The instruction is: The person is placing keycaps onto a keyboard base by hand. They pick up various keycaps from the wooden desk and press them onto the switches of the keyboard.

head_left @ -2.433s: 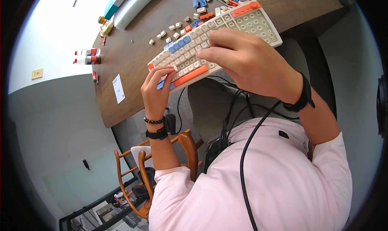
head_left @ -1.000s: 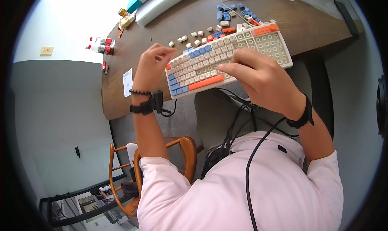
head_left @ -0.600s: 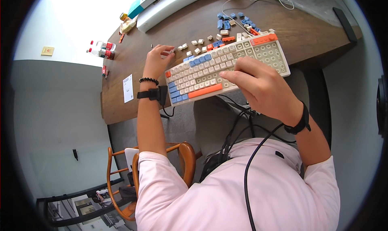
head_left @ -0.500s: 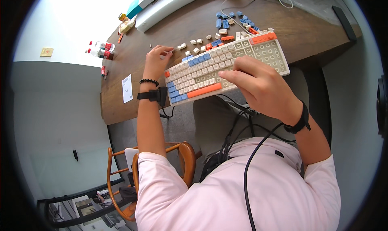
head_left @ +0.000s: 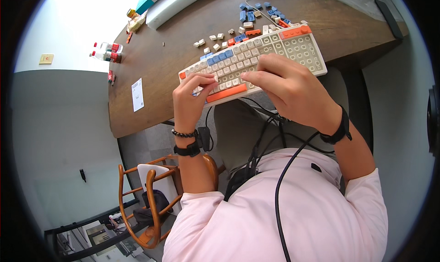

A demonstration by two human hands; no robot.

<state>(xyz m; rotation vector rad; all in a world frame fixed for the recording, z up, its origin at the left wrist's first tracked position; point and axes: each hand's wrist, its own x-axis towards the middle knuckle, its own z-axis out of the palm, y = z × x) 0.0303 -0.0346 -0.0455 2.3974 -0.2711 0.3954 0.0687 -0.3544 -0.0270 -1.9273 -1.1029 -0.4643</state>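
Observation:
A cream keyboard (head_left: pixel 300 55) with white, blue and orange keycaps lies tilted at the table's near edge; bare switches show on its right part and along a lower row. Over its lower left rows, my left hand (head_left: pixel 189 99) is closed, thumb and fingers pinching a small white keycap (head_left: pixel 215 79), mostly hidden by the fingertips. My right hand (head_left: pixel 295 85) bends over the middle of the keyboard, fingers curled together with the index tip near the bare row. What it holds, if anything, is hidden. Loose white keycaps (head_left: pixel 216 47) lie just beyond the keyboard.
Blue loose keycaps (head_left: pixel 250 16) cluster farther back on the brown table (head_left: pixel 183 48). Bottles (head_left: pixel 107 55) and a white card (head_left: pixel 137 95) are at the left. A black bar-shaped object (head_left: pixel 388 19) lies far right. A black cable (head_left: pixel 278 197) hangs across my shirt; a wooden chair (head_left: pixel 153 202) stands lower left.
My left hand has come from the loose keycaps back toward me and right, over the keyboard's lower left rows. The right hand stays over the keyboard; the view has shifted slightly.

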